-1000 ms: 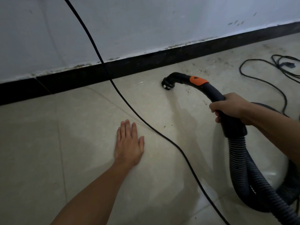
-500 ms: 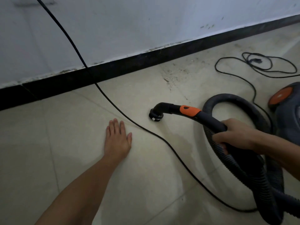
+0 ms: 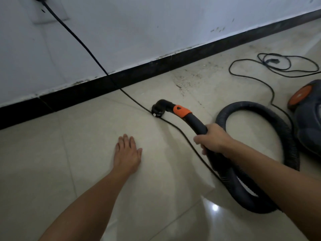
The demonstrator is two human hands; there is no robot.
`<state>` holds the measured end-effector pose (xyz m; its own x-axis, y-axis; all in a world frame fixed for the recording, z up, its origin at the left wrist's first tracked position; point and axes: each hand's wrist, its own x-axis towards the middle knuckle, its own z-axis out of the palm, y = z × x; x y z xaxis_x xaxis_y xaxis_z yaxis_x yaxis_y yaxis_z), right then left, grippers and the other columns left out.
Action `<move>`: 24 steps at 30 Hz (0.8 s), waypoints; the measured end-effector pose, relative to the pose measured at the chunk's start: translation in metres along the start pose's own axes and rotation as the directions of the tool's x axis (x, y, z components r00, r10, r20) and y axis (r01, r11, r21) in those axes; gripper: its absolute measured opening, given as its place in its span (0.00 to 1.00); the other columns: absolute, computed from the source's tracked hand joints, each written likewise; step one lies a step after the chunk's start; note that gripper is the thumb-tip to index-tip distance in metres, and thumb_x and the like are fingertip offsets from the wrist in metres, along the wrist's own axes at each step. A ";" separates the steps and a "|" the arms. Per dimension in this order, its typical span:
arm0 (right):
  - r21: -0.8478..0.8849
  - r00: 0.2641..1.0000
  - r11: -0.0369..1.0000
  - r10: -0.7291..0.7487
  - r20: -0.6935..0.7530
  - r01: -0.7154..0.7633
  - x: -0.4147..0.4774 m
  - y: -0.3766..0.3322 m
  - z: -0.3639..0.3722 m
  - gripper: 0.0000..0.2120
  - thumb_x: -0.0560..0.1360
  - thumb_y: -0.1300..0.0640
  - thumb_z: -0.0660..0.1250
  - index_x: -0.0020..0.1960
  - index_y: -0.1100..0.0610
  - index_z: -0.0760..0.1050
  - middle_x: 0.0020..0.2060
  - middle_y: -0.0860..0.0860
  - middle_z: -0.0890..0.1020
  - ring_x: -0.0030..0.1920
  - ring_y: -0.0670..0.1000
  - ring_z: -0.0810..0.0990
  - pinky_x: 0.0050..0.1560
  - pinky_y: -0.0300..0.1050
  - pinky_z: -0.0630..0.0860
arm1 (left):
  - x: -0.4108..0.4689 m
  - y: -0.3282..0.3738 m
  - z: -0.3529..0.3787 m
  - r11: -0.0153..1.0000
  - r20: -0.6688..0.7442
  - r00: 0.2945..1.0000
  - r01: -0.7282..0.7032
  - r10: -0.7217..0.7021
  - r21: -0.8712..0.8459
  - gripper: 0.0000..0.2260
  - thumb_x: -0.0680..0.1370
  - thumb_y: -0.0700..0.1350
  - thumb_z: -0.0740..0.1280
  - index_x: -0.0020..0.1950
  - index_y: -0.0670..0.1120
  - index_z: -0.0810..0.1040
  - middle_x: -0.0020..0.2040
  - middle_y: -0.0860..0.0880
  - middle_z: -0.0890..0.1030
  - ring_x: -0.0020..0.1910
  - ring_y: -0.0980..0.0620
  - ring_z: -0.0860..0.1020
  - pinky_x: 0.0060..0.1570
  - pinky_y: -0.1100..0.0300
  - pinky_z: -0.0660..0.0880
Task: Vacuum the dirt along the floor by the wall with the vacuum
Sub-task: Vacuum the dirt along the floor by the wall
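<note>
At the cord (image 3: pixel 135 100), the nozzle (image 3: pixel 157 111) touches it, with the dirt (image 3: pixel 187 79) lying beyond the cord. Your right hand (image 3: pixel 211 140) grips the handle (image 3: pixel 196 122); your left hand (image 3: pixel 127 153) lies flat, holding nothing. Advancing may snag and drag the cord.

The floor (image 3: pixel 86 153) is smooth, glossy tile, throwing back a bright glare; near the skirting (image 3: pixel 86 91) it looks dull and gritty with dirt (image 3: pixel 187 79). The wall (image 3: pixel 156 23) is matt paint, chipped at its foot. The hose (image 3: pixel 293 148) is ribbed plastic, the handle (image 3: pixel 196 121) smooth matt plastic.
</note>
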<state>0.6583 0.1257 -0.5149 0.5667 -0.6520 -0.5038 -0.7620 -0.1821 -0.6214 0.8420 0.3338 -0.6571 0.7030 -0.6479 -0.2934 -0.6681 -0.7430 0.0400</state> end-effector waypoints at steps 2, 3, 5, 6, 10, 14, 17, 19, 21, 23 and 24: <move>0.017 1.000 1.000 0.000 0.030 0.000 0.012 -0.014 0.011 0.09 0.67 0.59 0.70 0.46 0.60 0.74 0.26 0.52 0.81 0.26 0.54 0.83 0.28 0.43 0.77 | 0.001 -0.004 -0.004 1.000 0.047 0.999 -0.016 0.015 0.008 0.29 0.84 0.56 0.48 0.79 0.40 0.48 0.79 0.38 0.48 0.78 0.39 0.49 0.75 0.48 0.51; 0.002 0.999 1.000 0.002 0.051 -0.002 0.014 -0.017 0.010 0.10 0.67 0.59 0.70 0.46 0.60 0.74 0.27 0.53 0.81 0.26 0.54 0.83 0.28 0.43 0.77 | 0.001 -0.007 -0.005 1.000 0.064 0.998 -0.025 0.024 0.019 0.30 0.84 0.56 0.48 0.79 0.40 0.48 0.80 0.39 0.48 0.78 0.39 0.48 0.75 0.47 0.51; -0.038 0.997 0.999 0.022 0.075 -0.019 0.010 -0.014 -0.005 0.10 0.67 0.60 0.70 0.46 0.61 0.74 0.27 0.53 0.80 0.26 0.55 0.82 0.28 0.42 0.77 | 0.001 -0.010 -0.006 0.998 0.085 0.996 -0.037 0.033 0.042 0.30 0.84 0.57 0.47 0.79 0.41 0.47 0.80 0.39 0.47 0.78 0.39 0.48 0.75 0.47 0.51; -0.064 0.997 0.998 0.030 0.072 -0.025 0.005 -0.009 -0.017 0.10 0.67 0.60 0.70 0.46 0.61 0.74 0.26 0.53 0.80 0.25 0.55 0.82 0.28 0.42 0.76 | 0.000 -0.011 -0.007 0.998 0.088 0.996 -0.038 0.034 0.052 0.30 0.84 0.57 0.47 0.79 0.41 0.47 0.80 0.38 0.47 0.78 0.39 0.48 0.75 0.47 0.51; -0.242 0.998 0.968 0.064 -0.025 -0.068 -0.026 0.029 -0.067 0.06 0.68 0.60 0.70 0.43 0.61 0.77 0.25 0.53 0.82 0.26 0.53 0.83 0.25 0.41 0.75 | 0.003 -0.007 -0.008 0.998 0.092 0.995 -0.029 0.024 0.052 0.30 0.84 0.56 0.48 0.79 0.39 0.48 0.79 0.37 0.48 0.78 0.38 0.49 0.75 0.47 0.52; -0.246 0.985 0.955 0.171 0.011 -0.163 -0.059 0.059 -0.104 0.07 0.70 0.61 0.71 0.44 0.63 0.75 0.26 0.55 0.81 0.28 0.57 0.83 0.29 0.45 0.78 | 0.004 -0.001 -0.012 0.996 0.076 0.997 -0.034 0.028 0.078 0.30 0.84 0.55 0.50 0.78 0.37 0.51 0.78 0.34 0.51 0.77 0.36 0.52 0.74 0.47 0.54; -0.215 0.956 0.954 0.245 0.162 -0.208 -0.082 0.066 -0.123 0.07 0.69 0.63 0.71 0.42 0.64 0.73 0.27 0.57 0.79 0.28 0.57 0.80 0.31 0.43 0.77 | 0.003 0.006 -0.016 0.996 0.083 0.997 -0.019 0.012 0.084 0.30 0.83 0.55 0.51 0.77 0.34 0.52 0.77 0.33 0.53 0.76 0.35 0.53 0.73 0.47 0.55; -0.198 0.940 0.952 0.274 0.202 -0.235 -0.093 0.067 -0.128 0.07 0.68 0.64 0.71 0.42 0.64 0.73 0.28 0.58 0.79 0.29 0.57 0.79 0.32 0.44 0.77 | 0.003 0.010 -0.019 0.997 0.091 0.996 -0.006 -0.001 0.077 0.30 0.83 0.55 0.51 0.77 0.34 0.52 0.77 0.33 0.53 0.76 0.36 0.53 0.73 0.47 0.56; -0.204 0.949 0.954 0.258 0.181 -0.220 -0.096 0.068 -0.127 0.07 0.69 0.64 0.71 0.42 0.63 0.74 0.27 0.57 0.79 0.28 0.56 0.80 0.31 0.44 0.77 | 0.002 0.011 -0.019 0.997 0.079 0.997 -0.008 0.002 0.077 0.30 0.83 0.55 0.51 0.76 0.34 0.53 0.77 0.33 0.54 0.76 0.36 0.54 0.73 0.47 0.56; -0.194 0.974 0.964 0.202 0.097 -0.181 -0.095 0.072 -0.118 0.06 0.70 0.63 0.71 0.42 0.63 0.74 0.26 0.56 0.79 0.28 0.56 0.81 0.30 0.43 0.76 | 0.002 0.010 -0.019 0.997 0.066 0.998 -0.014 0.009 0.079 0.31 0.83 0.56 0.52 0.76 0.34 0.54 0.76 0.33 0.55 0.76 0.36 0.54 0.72 0.47 0.57; -0.177 0.983 0.970 0.179 0.044 -0.168 -0.094 0.075 -0.112 0.06 0.70 0.64 0.71 0.42 0.64 0.74 0.26 0.56 0.79 0.27 0.56 0.81 0.29 0.44 0.77 | 0.002 0.009 -0.019 0.997 0.063 0.998 -0.017 0.012 0.079 0.31 0.83 0.56 0.52 0.76 0.34 0.54 0.76 0.33 0.55 0.75 0.36 0.55 0.72 0.47 0.57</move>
<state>0.5126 0.0908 -0.4473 0.4348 -0.6409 -0.6327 -0.8897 -0.1970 -0.4118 0.8416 0.3226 -0.6388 0.6782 -0.6447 -0.3528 -0.6970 -0.7164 -0.0308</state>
